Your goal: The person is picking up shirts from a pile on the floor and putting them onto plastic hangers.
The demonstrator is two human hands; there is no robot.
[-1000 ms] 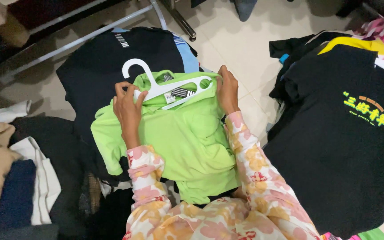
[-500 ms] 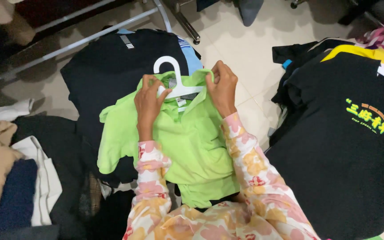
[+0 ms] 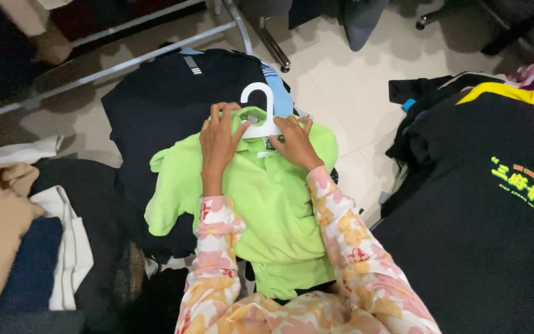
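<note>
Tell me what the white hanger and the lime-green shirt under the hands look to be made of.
White hanger: likely moulded plastic; smooth, even white, thick rounded hook with a slight sheen.
Lime-green shirt: soft knit fabric, possibly cotton or a blend; matt, with limp folds and wrinkles. The exact fibre cannot be told.
The left hand and right hand press its collar.

Both forearms in floral pink-and-yellow sleeves reach forward from bottom of view, converging. Left hand (image 3: 219, 143) palm down, fingers spread and slightly curled, pressing flat. Right hand (image 3: 296, 142) angled inward, fingers bent, fingertips close to the left's.
</note>
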